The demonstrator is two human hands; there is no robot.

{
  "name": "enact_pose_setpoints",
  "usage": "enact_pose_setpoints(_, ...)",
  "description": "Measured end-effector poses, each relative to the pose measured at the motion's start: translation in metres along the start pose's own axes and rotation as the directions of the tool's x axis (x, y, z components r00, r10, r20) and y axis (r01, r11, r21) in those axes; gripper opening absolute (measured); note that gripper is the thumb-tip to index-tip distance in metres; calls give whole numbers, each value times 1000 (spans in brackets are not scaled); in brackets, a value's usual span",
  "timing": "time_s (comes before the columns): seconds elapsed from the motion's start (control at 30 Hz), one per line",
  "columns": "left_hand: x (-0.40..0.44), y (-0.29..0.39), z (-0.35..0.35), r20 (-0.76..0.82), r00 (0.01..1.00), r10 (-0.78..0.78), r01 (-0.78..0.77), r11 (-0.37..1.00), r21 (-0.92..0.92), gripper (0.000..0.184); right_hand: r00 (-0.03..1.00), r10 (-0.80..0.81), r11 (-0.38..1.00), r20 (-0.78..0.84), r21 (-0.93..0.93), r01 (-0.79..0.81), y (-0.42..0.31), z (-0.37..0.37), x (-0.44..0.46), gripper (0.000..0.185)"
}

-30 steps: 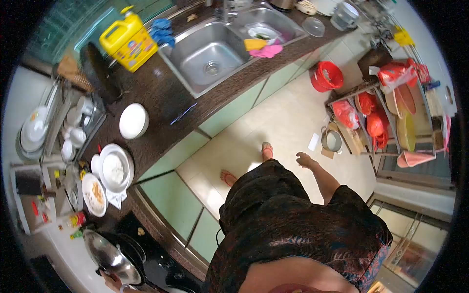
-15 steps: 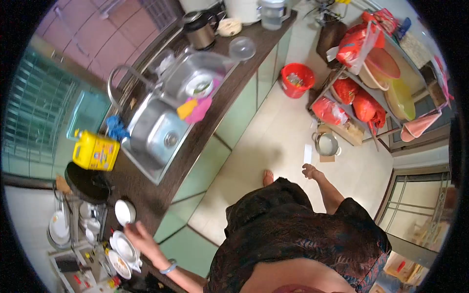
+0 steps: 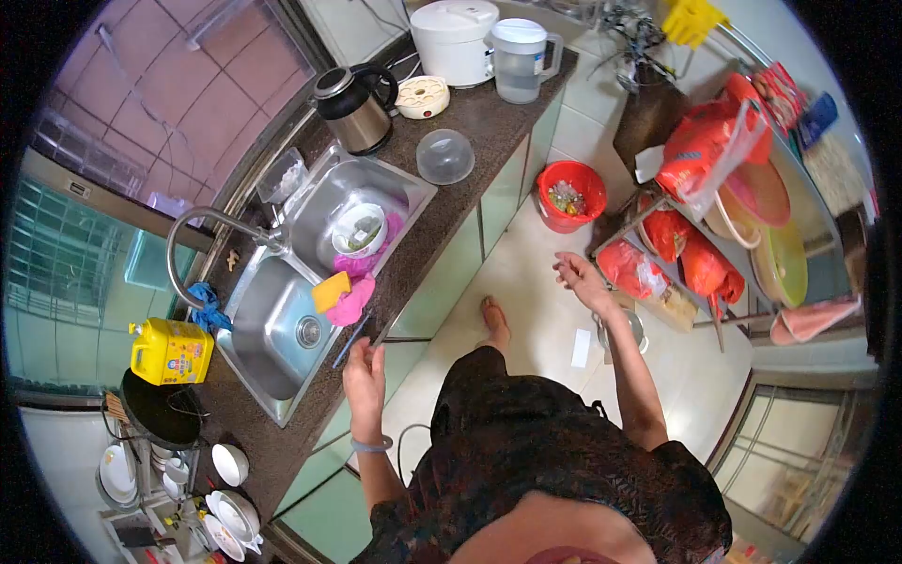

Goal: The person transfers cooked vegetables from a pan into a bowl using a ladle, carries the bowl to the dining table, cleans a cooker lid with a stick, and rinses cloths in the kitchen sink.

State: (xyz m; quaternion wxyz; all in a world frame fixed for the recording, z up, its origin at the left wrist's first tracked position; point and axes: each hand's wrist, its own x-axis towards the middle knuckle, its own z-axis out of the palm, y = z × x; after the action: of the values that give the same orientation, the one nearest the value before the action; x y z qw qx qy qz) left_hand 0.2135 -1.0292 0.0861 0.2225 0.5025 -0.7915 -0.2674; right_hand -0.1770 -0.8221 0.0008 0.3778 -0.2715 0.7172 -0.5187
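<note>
My left hand (image 3: 364,381), with a bangle at the wrist, hovers by the counter's front edge, fingers loosely apart and seemingly holding nothing. Just beyond its fingertips is a thin bluish stick (image 3: 350,342); whether they touch I cannot tell. A pink rubber glove (image 3: 351,303) and a yellow sponge (image 3: 331,292) lie at the sink's near rim. In the far basin sits a white bowl (image 3: 359,230) with something green inside. The near basin (image 3: 268,324) holds nothing visible. My right hand (image 3: 580,280) hangs in the air over the floor, fingers loosely bent, holding nothing.
A yellow jug (image 3: 170,352), black pan (image 3: 160,410) and white bowls (image 3: 230,463) stand along the counter's left end. A kettle (image 3: 355,110), clear bowl (image 3: 444,157) and water pitcher (image 3: 520,61) are farther back. A red bucket (image 3: 571,195) is on the floor beside a shelf.
My left hand has left the white bowls and moved along the counter towards the sink. My right hand has risen towards the red bucket. My body and view have shifted.
</note>
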Motion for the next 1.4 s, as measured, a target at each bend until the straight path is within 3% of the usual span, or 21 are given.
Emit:
enact_pose_setpoints(0.07,34,9,20,-1,994,108,-108,993,-45,32,999,-15,1000,32,-20,16,-21,-3,37,36)
enact_pose_setpoints(0.17,109,37,59,-5,990,144,-144,985,-94,36,999,-11,999,50,-35,13,-33,-11,88,36)
enact_pose_setpoints(0.23,162,81,79,-20,968,250,-250,965,-82,42,987,-131,979,95,-145,144,-36,-19,113,34)
enact_pose_setpoints(0.3,218,101,115,-57,895,443,-442,896,37,47,985,-114,974,133,-183,138,-54,-30,137,34)
enact_pose_setpoints(0.4,275,143,152,24,898,439,-440,898,16,49,994,-45,972,95,-226,66,-90,-45,149,35)
enact_pose_setpoints(0.47,307,163,172,75,853,517,-522,846,108,52,996,-32,983,86,-177,47,-114,-55,162,36)
enact_pose_setpoints(0.53,327,167,191,155,858,490,-509,852,119,55,995,-29,998,93,-48,33,-129,-65,178,35)
enact_pose_setpoints(0.6,336,170,205,245,877,413,-461,867,190,55,992,-56,990,113,-124,70,-147,-78,204,34)
enact_pose_setpoints(0.7,346,180,210,223,891,396,-440,875,203,49,958,-253,930,135,-238,279,-180,-92,252,34)
enact_pose_setpoints(0.83,354,189,221,194,927,320,-356,915,192,39,959,-239,943,152,-197,267,-260,-106,309,35)
enact_pose_setpoints(0.9,358,189,225,180,936,303,-338,915,220,35,914,-355,892,197,-221,394,-281,-114,341,34)
enact_pose_setpoints(1.03,364,188,239,90,964,251,-265,945,192,26,874,-400,843,275,-265,469,-328,-122,391,34)
enact_pose_setpoints(1.13,365,195,238,61,963,264,-270,939,211,18,732,-606,675,310,-287,680,-341,-131,440,32)
enact_pose_setpoints(1.3,373,219,231,-85,955,284,-259,940,221,14,695,-649,568,310,-410,713,-379,-131,490,29)
enact_pose_setpoints(1.37,387,240,216,-104,947,303,-277,937,211,17,640,-684,405,350,-548,732,-380,-128,522,29)
enact_pose_setpoints(1.4,399,256,206,-120,933,340,-307,923,232,19,659,-660,447,361,-516,731,-382,-124,534,31)
